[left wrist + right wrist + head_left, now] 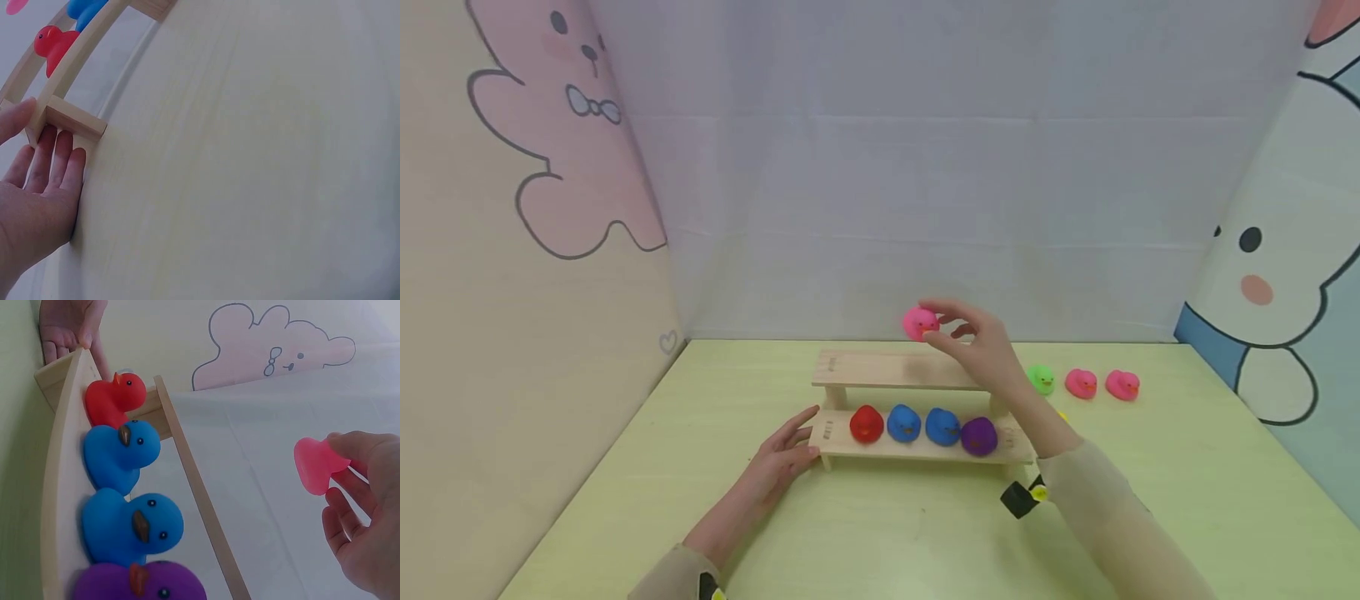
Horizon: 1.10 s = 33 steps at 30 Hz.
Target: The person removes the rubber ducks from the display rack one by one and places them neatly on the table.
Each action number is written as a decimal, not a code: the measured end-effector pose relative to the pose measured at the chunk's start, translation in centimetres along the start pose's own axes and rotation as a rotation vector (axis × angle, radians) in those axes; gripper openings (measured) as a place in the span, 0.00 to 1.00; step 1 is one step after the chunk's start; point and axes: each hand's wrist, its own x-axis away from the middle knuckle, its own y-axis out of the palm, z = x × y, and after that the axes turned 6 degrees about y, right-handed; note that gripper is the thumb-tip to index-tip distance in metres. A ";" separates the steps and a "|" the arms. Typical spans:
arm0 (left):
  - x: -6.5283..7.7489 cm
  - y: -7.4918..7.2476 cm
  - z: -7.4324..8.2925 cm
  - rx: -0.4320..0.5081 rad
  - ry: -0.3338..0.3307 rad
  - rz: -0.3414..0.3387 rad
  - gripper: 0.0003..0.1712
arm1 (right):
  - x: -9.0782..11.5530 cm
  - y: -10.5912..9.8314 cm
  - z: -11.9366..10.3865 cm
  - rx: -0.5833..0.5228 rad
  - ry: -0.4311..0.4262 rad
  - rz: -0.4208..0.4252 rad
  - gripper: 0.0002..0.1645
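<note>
Pink duck (921, 323): I am watching it hanging above the upper shelf (872, 368) of the wooden rack (835, 398).
Right hand (987, 346): pinching that duck between thumb and fingers, the others curling loosely.
Left hand (784, 458): gripping the rack's left end between thumb and fingers.
Lower shelf (910, 452): red duck (867, 424), two blue ducks (904, 423), purple duck (979, 437) sitting in line.
Table (1187, 467), right side: green duck (1042, 380), two more pink ducks (1081, 383) resting.

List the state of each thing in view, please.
Pink duck, pinched by right hand
Wooden rack, standing
Left hand, holding rack
Red duck, lower shelf
Two blue ducks, lower shelf
Purple duck, lower shelf
Green duck, on table
Other pink ducks, on table
Yellow object, mostly hidden
</note>
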 end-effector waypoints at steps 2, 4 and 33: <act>0.0 0.0 0.0 0.001 0.002 -0.009 0.40 | 0.5 -0.6 0.2 0.030 -0.010 0.017 0.25; 0.0 0.0 -0.1 0.006 0.008 -0.021 0.41 | 1.0 -1.2 0.3 0.050 -0.018 0.036 0.25; 0.1 -0.2 0.0 -0.020 0.009 -0.025 0.40 | 4.5 -7.5 3.5 0.212 -0.049 0.257 0.25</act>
